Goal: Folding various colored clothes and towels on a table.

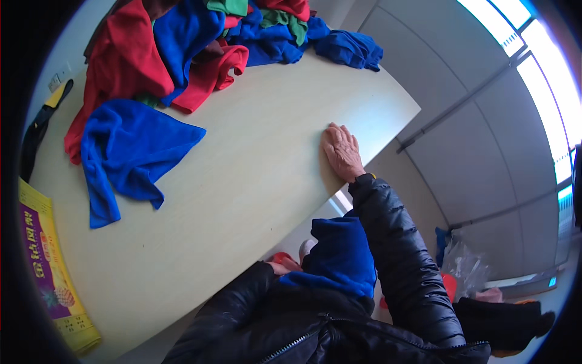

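Note:
My right hand (341,151) lies flat, palm down, on the pale wooden table (242,182) near its right edge and holds nothing. My left hand (282,266) is below the table's near edge, mostly hidden by my black jacket sleeve. It grips the edge of a blue cloth (339,255) bunched against my chest. Another blue cloth (127,151) lies spread on the table to the left, well away from both hands.
A heap of red, blue and green cloths (200,42) covers the far end of the table. A yellow and purple printed bag (48,273) lies at the left edge. Plastic bags (461,267) sit on the floor at right.

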The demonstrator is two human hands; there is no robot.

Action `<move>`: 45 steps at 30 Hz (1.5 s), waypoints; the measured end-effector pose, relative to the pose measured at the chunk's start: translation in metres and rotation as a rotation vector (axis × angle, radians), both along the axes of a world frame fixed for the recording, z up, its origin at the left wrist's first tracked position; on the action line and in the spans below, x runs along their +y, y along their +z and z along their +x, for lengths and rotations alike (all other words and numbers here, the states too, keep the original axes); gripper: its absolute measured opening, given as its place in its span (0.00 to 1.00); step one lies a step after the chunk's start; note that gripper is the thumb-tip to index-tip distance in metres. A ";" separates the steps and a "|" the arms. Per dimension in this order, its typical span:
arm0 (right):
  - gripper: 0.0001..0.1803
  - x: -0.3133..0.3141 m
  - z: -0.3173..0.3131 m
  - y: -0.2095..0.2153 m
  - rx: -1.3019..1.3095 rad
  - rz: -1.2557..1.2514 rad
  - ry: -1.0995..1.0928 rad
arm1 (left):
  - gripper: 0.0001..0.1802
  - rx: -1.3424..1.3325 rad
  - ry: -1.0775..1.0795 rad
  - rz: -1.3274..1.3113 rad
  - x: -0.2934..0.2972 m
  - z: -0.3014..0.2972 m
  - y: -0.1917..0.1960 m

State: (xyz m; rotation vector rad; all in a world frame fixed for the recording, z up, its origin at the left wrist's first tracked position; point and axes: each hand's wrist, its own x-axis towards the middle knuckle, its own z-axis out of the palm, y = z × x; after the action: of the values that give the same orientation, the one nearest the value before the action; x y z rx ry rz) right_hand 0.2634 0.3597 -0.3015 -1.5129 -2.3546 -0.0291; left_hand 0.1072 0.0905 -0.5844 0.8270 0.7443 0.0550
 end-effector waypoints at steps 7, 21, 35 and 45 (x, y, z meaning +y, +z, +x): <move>0.25 0.015 -0.001 0.000 -0.016 -0.054 -0.034 | 0.17 -0.061 0.208 0.061 0.042 0.004 -0.012; 0.29 0.013 0.017 -0.003 0.096 -0.040 -0.057 | 0.19 0.236 0.379 0.468 0.089 -0.065 0.054; 0.28 -0.006 0.030 -0.007 0.078 -0.053 -0.128 | 0.21 0.342 0.508 0.840 0.193 -0.126 0.114; 0.26 -0.008 0.044 -0.009 0.040 -0.064 -0.143 | 0.23 0.367 0.735 0.941 0.238 -0.179 0.093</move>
State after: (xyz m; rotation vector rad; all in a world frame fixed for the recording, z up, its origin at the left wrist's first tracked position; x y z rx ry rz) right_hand 0.3076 0.3514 -0.3110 -1.6937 -2.2326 0.0421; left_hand -0.0714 0.3288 -0.4912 1.4247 1.3771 0.9936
